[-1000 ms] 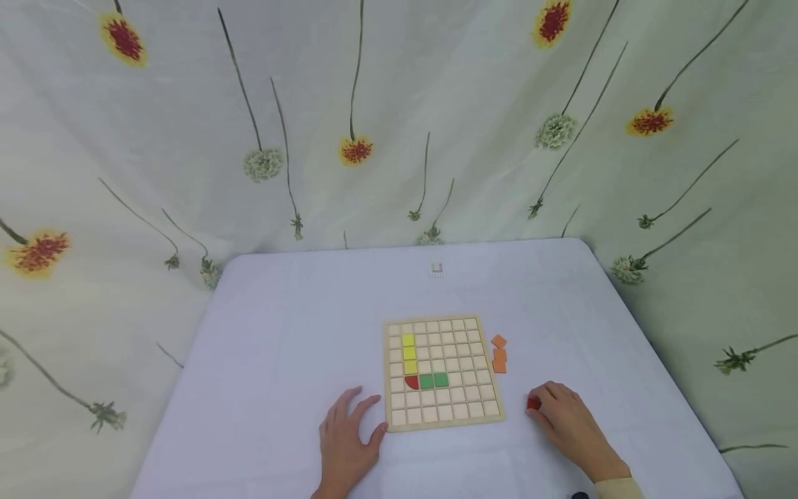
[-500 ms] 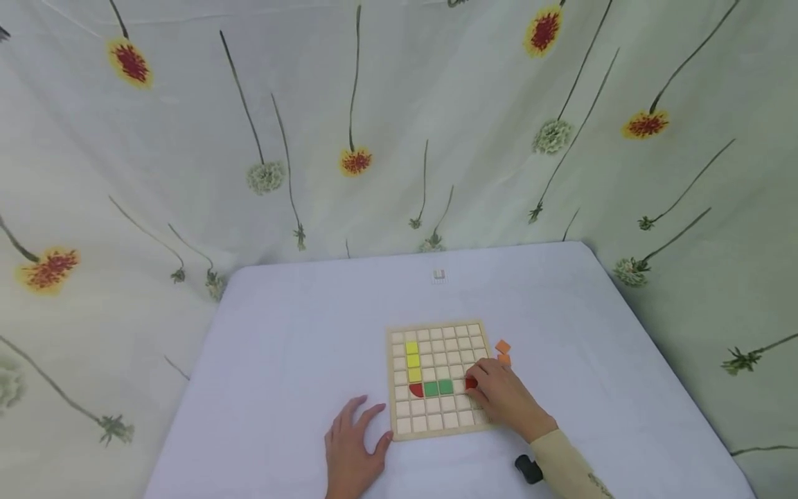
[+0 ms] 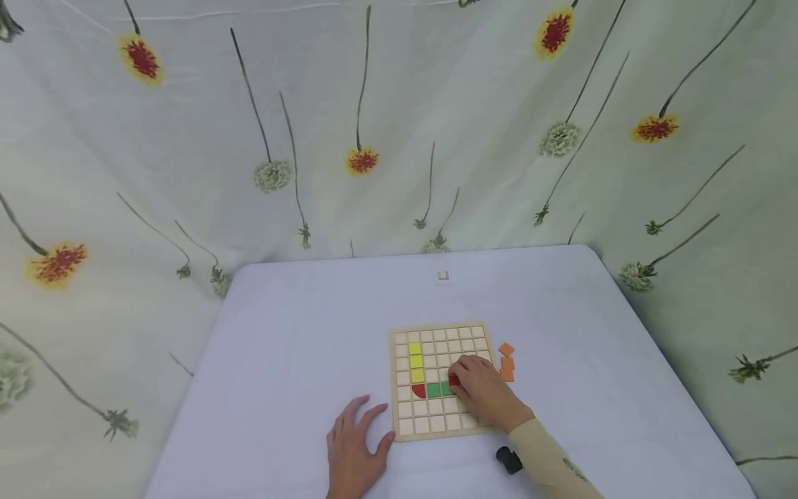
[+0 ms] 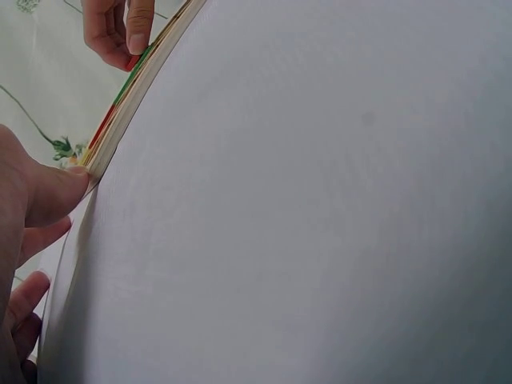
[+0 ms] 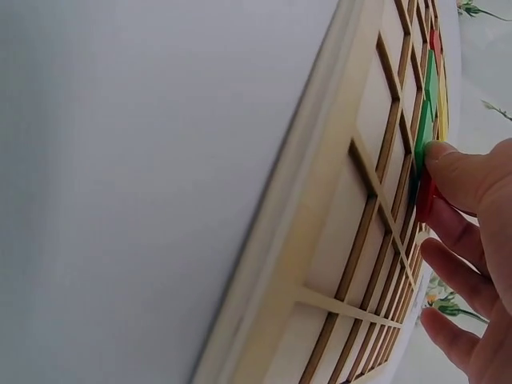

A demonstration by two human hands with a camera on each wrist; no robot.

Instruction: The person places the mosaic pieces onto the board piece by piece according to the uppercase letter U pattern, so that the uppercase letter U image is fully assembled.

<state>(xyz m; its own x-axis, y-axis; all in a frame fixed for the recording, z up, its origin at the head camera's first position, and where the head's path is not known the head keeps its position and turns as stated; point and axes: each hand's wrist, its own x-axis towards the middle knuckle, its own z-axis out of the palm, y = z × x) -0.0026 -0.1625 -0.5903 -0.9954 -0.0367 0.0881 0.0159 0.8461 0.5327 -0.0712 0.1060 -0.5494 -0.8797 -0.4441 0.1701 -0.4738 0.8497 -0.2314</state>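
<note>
A wooden grid board [image 3: 430,438] lies on the white-covered table. Three yellow square tiles [image 3: 415,361] run down one column, with a red round-edged tile [image 3: 419,391] below them and two green tiles [image 3: 433,390] beside it. My right hand [image 3: 486,391] pinches another red tile [image 5: 426,196] between thumb and finger, right at the end of the green row. That tile is partly hidden by the fingers. At the board's near left corner, my left hand [image 3: 357,450] rests with fingers spread, its thumb [image 4: 68,188] against the edge.
Several orange tiles [image 3: 507,364] lie just right of the board. A small printed card [image 3: 443,277] sits toward the table's far edge. Beside the right sleeve is a small black object [image 3: 509,460]. Flower-patterned cloth [image 3: 399,104] hangs behind the table.
My right hand has carried the red tile leftward from the table right of the board to the end of the green row. The left hand stays at the board's corner.
</note>
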